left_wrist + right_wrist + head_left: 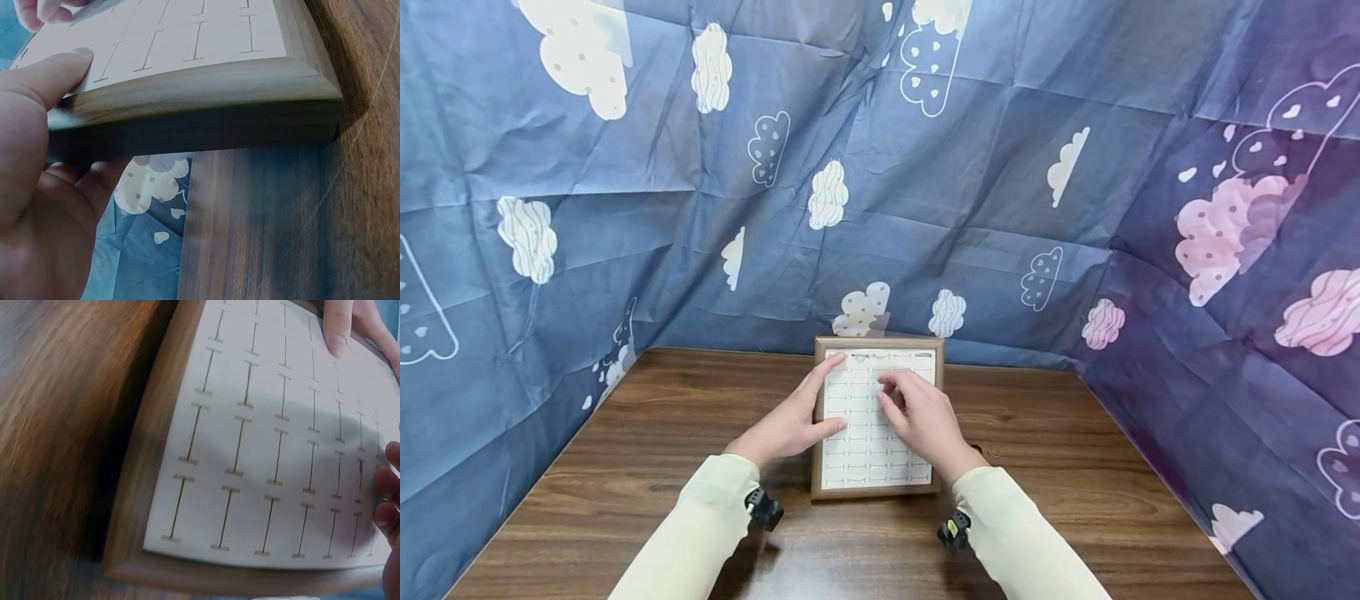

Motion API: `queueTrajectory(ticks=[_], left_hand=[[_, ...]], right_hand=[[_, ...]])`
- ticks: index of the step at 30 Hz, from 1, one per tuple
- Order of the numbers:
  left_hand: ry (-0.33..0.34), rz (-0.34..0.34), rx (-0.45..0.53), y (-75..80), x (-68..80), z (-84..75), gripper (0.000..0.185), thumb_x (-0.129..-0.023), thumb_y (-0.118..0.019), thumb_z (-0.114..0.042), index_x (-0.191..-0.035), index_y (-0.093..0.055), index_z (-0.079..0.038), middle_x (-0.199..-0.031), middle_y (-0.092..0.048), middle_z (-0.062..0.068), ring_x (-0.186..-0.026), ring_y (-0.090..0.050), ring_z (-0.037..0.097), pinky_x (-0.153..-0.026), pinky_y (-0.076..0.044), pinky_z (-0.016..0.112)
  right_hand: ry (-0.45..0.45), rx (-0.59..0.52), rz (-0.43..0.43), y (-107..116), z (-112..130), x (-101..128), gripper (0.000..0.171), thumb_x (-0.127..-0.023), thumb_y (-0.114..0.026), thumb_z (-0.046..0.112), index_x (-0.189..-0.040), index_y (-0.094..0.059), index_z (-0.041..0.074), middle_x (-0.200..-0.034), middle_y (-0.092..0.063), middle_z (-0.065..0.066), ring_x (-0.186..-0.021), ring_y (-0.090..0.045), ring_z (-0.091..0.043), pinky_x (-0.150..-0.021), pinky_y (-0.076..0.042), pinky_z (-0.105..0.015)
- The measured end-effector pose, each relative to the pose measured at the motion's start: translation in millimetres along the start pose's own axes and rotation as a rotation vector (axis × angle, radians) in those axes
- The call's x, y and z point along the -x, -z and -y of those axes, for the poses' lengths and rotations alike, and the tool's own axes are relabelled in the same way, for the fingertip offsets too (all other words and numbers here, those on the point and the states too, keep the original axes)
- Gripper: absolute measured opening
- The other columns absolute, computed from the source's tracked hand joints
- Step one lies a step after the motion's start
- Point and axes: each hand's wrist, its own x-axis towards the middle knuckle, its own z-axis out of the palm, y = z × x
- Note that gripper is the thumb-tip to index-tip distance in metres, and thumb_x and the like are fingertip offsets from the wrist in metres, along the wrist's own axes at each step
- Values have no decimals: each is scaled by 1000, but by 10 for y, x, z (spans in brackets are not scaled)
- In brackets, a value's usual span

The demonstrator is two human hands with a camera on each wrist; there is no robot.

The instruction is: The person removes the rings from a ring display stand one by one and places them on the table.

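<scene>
A wooden frame (877,493) with a white slotted panel (857,458) stands tilted up at the table's middle. My left hand (786,429) grips its left side, the thumb (69,65) over the front and other fingers under the edge in the left wrist view. Over the middle of the panel is my right hand (925,417), its fingers bent and the fingertips (386,514) close to the slots. Whether anything small lies between those fingertips is hidden. Small pale pieces (925,355) show along the panel's top row.
The frame sits on a brown wood-grain table (1045,517). A small dark ring-like thing (976,449) lies beside my right wrist, partly covered. Blue cloud-print cloth (925,250) hangs at the back and both sides.
</scene>
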Motion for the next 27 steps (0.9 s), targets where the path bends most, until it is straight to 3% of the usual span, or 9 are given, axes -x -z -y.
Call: queueTrajectory(ticks=[10, 21, 27], left_hand=[[32, 14, -10, 3, -6, -1, 100, -101, -77, -16, -173, -11, -32, -178, -25, 10, -157, -39, 28, -127, -35, 54], [-6, -15, -1, 1, 5, -11, 98, -100, -78, -15, -173, -15, -28, -175, -30, 14, -154, -43, 31, -125, -36, 57], [-12, -11, 0, 5, 0, -15, 99, -99, -79, -13, -173, -15, -28, -174, -31, 14, -154, -42, 30, -126, -35, 55]], right_hand=[[-62, 14, -2, -44, 103, -171, 19, -102, -74, 16, -121, -72, 13, -94, -71, 1, -78, -62, -12, -71, -53, -33], [-49, 35, -79, -119, 142, -330, 20, -101, -75, 16, -120, -71, 12, -81, -76, -1, -69, -68, -15, -64, -54, -38], [-74, 79, -90, -123, 185, -427, 13, -103, -73, 19, -115, -73, 14, -76, -75, -1, -63, -65, -18, -60, -52, -41]])
